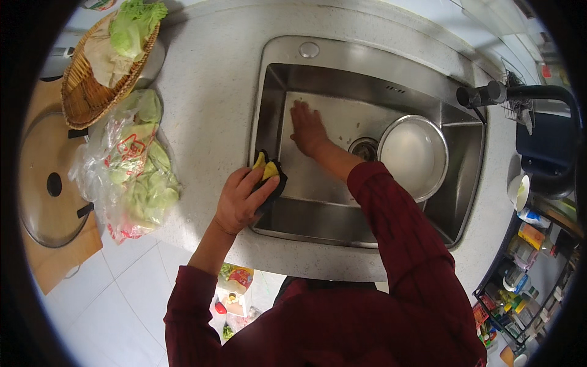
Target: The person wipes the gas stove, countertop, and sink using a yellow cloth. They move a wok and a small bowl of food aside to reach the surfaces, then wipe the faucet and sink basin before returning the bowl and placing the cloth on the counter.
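Observation:
My left hand (245, 197) grips a dark cloth with a yellow side (270, 172) over the left rim of a stainless steel sink (394, 52). Reaching into the basin, my right hand (308, 128) is spread palm down over the left part of its floor, holding nothing. Whether it touches the floor is hard to tell. To the right of that arm, a round metal pot (412, 153) with cloudy whitish liquid sits in the sink. The drain (364, 147) lies beside the pot, partly hidden by it. Small bits of debris dot the sink floor near the drain.
A plastic bag of pale green vegetables (142, 179) and a wicker basket (75, 101) with lettuce (133, 30) are at left. Past them lies a glass lid (34, 183) on a wooden board. A black faucet (545, 94) overhangs at right, above a crowded rack (523, 270).

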Tool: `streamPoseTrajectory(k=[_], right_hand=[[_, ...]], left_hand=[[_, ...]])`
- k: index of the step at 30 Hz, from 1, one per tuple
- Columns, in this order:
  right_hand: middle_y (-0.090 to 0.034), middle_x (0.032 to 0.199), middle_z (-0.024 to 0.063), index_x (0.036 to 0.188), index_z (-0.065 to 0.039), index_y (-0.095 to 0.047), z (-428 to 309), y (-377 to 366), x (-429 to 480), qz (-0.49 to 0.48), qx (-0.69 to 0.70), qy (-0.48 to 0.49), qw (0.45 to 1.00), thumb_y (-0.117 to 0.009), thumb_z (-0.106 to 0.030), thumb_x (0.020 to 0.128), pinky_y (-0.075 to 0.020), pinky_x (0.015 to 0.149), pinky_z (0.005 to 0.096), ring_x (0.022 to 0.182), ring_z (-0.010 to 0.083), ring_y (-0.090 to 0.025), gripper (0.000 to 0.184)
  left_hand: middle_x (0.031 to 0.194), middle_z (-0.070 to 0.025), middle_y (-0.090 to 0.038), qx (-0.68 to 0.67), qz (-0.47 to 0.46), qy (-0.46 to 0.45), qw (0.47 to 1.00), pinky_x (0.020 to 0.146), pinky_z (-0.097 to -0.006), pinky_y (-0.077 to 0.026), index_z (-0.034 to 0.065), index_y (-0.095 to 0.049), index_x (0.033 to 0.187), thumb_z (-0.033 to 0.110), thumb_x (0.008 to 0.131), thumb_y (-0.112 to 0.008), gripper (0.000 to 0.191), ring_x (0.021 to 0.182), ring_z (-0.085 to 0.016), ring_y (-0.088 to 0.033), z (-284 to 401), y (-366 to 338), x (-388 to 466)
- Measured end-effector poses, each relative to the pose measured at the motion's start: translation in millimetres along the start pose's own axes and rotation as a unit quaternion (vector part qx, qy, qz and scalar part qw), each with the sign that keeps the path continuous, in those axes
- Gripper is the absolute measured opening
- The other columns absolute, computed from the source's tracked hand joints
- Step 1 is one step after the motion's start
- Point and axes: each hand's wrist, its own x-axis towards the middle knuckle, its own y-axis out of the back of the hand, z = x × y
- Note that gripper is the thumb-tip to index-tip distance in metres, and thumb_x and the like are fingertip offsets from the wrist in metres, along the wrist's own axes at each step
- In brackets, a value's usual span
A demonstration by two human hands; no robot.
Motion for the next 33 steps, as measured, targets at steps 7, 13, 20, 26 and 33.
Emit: streamPoseTrajectory(k=[7, 13, 20, 26, 33], right_hand=[[-0.016, 0.157, 0.0307, 0.147, 0.011, -0.025, 42.5, -28.8, -118.6, -0.049, -0.069, -0.209, 0.974, -0.065, -0.028, 0.090, -0.0218, 0.115, 0.0551, 0.146, 0.0453, -0.017, 0.080], [-0.015, 0.155, 0.0355, 0.146, 0.013, -0.022, 58.2, -12.4, -78.7, 0.091, -0.043, -0.240, 0.965, -0.065, -0.029, 0.088, -0.0262, 0.114, 0.0564, 0.144, 0.0515, -0.017, 0.084], [-0.007, 0.158, 0.0339, 0.149, 0.011, -0.017, 14.2, 12.7, -118.9, -0.180, -0.063, -0.148, 0.970, -0.065, -0.033, 0.090, -0.0208, 0.117, 0.0561, 0.147, 0.0494, -0.011, 0.088], [-0.011, 0.159, 0.0297, 0.150, 0.009, -0.019, 26.7, -14.5, -119.8, -0.058, 0.012, -0.210, 0.976, -0.068, -0.032, 0.087, -0.0192, 0.117, 0.0552, 0.148, 0.0446, -0.015, 0.090], [-0.023, 0.156, 0.0283, 0.148, 0.009, -0.025, -11.8, -3.0, -54.1, 0.044, 0.010, -0.062, 0.997, -0.065, -0.024, 0.089, -0.0227, 0.116, 0.0520, 0.146, 0.0421, -0.021, 0.079]], left_hand=[[0.118, -0.0143, -0.060, -0.011, 0.005, 0.013, 1.000, 0.086, -0.0419, -0.054, 0.0142, -0.066, 0.121, 0.002, 0.066, -0.073, 0.057, 0.099, -0.034, -0.058, -2.1, 1.1, -4.6], [0.116, -0.0135, -0.061, 0.004, 0.012, -0.002, 1.000, 0.086, -0.0420, -0.054, 0.0128, -0.066, 0.121, 0.002, 0.067, -0.073, 0.056, 0.099, -0.035, -0.058, -0.7, 2.0, 4.5], [0.117, -0.0140, -0.061, 0.005, 0.024, 0.013, 1.000, 0.084, -0.0418, -0.054, 0.0120, -0.067, 0.120, 0.001, 0.065, -0.073, 0.056, 0.098, -0.034, -0.059, -0.9, 0.4, -3.0], [0.115, -0.0143, -0.061, 0.009, 0.013, 0.014, 1.000, 0.084, -0.0415, -0.054, 0.0120, -0.066, 0.120, 0.001, 0.065, -0.073, 0.057, 0.096, -0.034, -0.059, -1.4, 1.5, 1.9], [0.114, -0.0144, -0.060, -0.002, 0.014, 0.027, 1.000, 0.084, -0.0416, -0.054, 0.0126, -0.066, 0.120, 0.002, 0.064, -0.073, 0.057, 0.096, -0.034, -0.059, -2.6, 1.1, -2.0]])
